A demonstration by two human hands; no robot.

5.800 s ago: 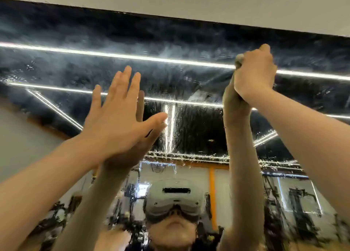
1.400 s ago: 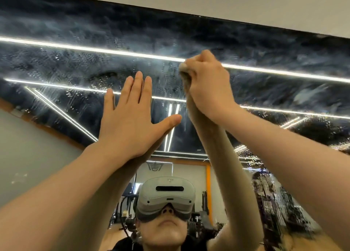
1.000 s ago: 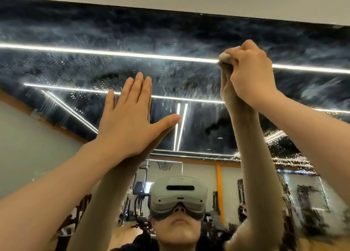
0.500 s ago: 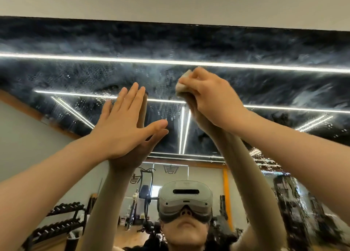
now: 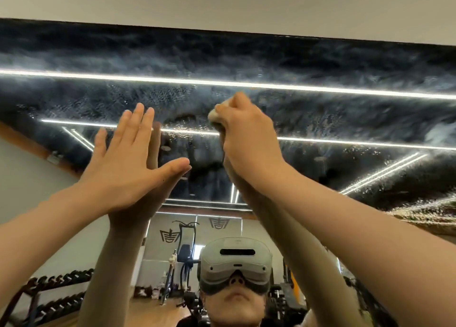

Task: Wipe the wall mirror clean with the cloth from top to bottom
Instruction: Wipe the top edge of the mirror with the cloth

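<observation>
While the left hand (image 5: 125,169) lies flat on the mirror (image 5: 320,109), the right hand (image 5: 246,139) presses a cloth (image 5: 214,116) to the glass.
Right grip: fingers curled tight round the cloth; only a pale wad shows at the upper left of the fist, against the glass between two reflected light strips. Left grip: fingers straight, thumb spread, holding nothing, just left of the right hand. Glass near the cloth shows droplets and smears. A headset (image 5: 234,265) is reflected below.
</observation>
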